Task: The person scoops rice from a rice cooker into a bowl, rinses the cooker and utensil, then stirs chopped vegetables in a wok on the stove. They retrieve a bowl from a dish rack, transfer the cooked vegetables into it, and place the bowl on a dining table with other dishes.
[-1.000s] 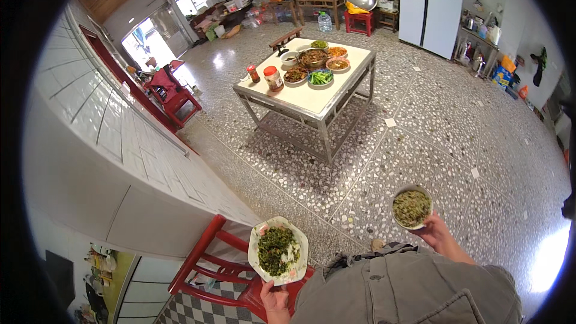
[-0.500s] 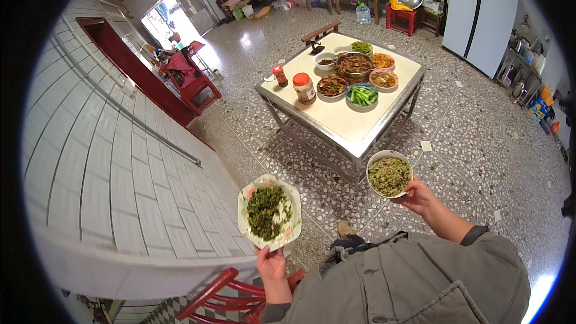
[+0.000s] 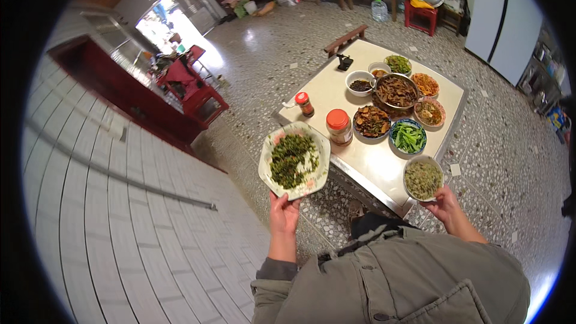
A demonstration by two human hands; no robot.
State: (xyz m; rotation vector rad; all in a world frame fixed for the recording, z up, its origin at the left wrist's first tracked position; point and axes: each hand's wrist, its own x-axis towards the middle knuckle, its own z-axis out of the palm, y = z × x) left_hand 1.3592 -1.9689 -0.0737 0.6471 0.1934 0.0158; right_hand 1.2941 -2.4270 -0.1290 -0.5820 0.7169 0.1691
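My left hand [image 3: 284, 213] is closed on the near rim of an angular white plate [image 3: 269, 175] holding chopped dark greens [image 3: 291, 161]. A round bowl [image 3: 410, 189] of greenish fried rice [image 3: 422, 180] sits in my right hand [image 3: 443, 203], its fingers curled round the lower side. Both dishes are held up in front of me, close to the near edge of a cream-topped table [image 3: 375, 171]. On that table stand a red-lidded jar [image 3: 339, 127], a smaller red-capped jar [image 3: 304, 104], a plate of green stalks [image 3: 409, 137], a browned dish [image 3: 372, 122] and a large bowl of dark strips [image 3: 396, 91].
Farther back on the table are a bowl of dark sauce [image 3: 360, 84], an orange dish [image 3: 425, 85] and a small black stand [image 3: 344, 62]. A wooden bench [image 3: 346, 39] touches the far side. The white wall [image 3: 120, 228] runs along my left; a red chair [image 3: 201, 101] stands beyond.
I have come closer to the table, which now looks larger and nearer. Both held dishes sit higher in view, the plate by the table's near left edge. The red chair below left has gone from view.
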